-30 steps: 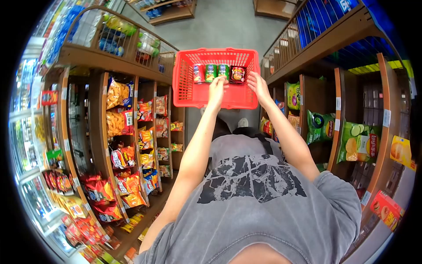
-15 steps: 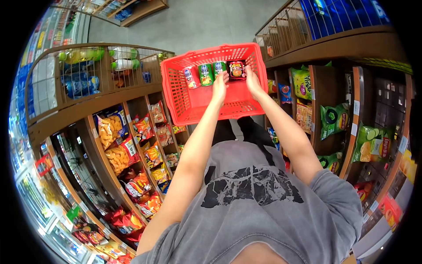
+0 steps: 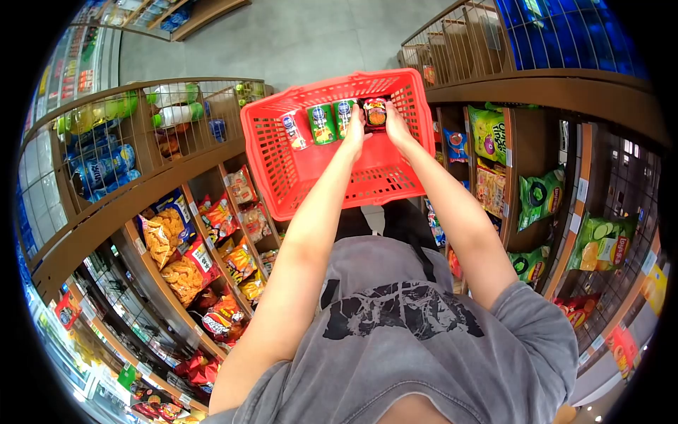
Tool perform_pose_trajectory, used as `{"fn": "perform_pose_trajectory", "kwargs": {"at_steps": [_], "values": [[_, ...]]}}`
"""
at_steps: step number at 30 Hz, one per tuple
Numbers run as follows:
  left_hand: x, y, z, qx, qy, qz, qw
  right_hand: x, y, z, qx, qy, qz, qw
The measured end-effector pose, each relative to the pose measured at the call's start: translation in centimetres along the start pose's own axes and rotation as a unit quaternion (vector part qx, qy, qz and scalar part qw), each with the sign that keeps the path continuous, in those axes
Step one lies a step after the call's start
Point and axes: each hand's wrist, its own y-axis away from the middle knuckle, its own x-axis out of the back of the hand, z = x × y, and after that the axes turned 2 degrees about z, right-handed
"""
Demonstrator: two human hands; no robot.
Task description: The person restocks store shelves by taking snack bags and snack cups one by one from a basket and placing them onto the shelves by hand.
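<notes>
A red plastic basket (image 3: 296, 206) is in front of me, above the aisle floor. Within it, at the far side, stands a row of cans: a red-and-white can (image 3: 296, 132), a green can (image 3: 321, 125) and another green can (image 3: 344, 117). To the right of them is a dark packet with a red and yellow print (image 3: 376, 113). My left hand (image 3: 355, 128) lies along the packet's left side, near the second green can. On the opposite side, my right hand (image 3: 400, 127) presses against the packet, so it is gripped between both hands.
Snack shelves flank me, with orange chip bags (image 3: 164, 237) to the left and green chip bags (image 3: 540, 198) to the right. Wire-fenced shelf tops hold bottles (image 3: 106, 169) at the left. Grey floor (image 3: 296, 42) stretches beyond the basket.
The basket has swung slightly, its left end now lower and farther left in view. Both hands stay at the packet, the left a little closer to it.
</notes>
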Motion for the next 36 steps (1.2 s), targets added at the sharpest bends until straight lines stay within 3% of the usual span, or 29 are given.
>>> {"fn": "perform_pose_trajectory", "kwargs": {"at_steps": [6, 11, 15, 23, 27, 32, 33, 36], "values": [[0.2, 0.7, 0.2, 0.025, 0.0, 0.003, 1.0, 0.4, 1.1, -0.9, -0.017, 0.001, -0.006, 1.0], [0.0, 4.4, 0.9, -0.012, -0.021, 0.041, 0.999, 1.7, 4.3, -1.8, 0.027, 0.007, 0.008, 1.0], [0.1, 8.0, 0.6, -0.052, -0.004, 0.077, 0.996, 2.5, 4.8, -0.1, 0.049, 0.004, -0.042, 0.998], [-1.0, 16.0, 0.2, -0.15, 0.066, 0.167, 0.972, 5.5, 11.7, -4.0, 0.144, 0.033, -0.137, 0.98], [-1.3, 21.5, 0.0, -0.197, 0.114, 0.196, 0.954, 3.8, 11.5, -4.1, 0.25, 0.072, -0.173, 0.95], [1.3, 25.6, 0.3, -0.26, 0.15, 0.231, 0.926, 0.1, 12.5, -6.1, 0.253, 0.103, -0.239, 0.932], [2.3, 25.9, 0.2, -0.281, 0.153, 0.235, 0.918, -0.6, 12.3, -6.3, 0.299, 0.073, -0.263, 0.914], [3.6, 29.2, 1.5, -0.314, 0.15, 0.278, 0.896, -0.8, 18.1, -10.0, 0.32, 0.055, -0.31, 0.894]]}}
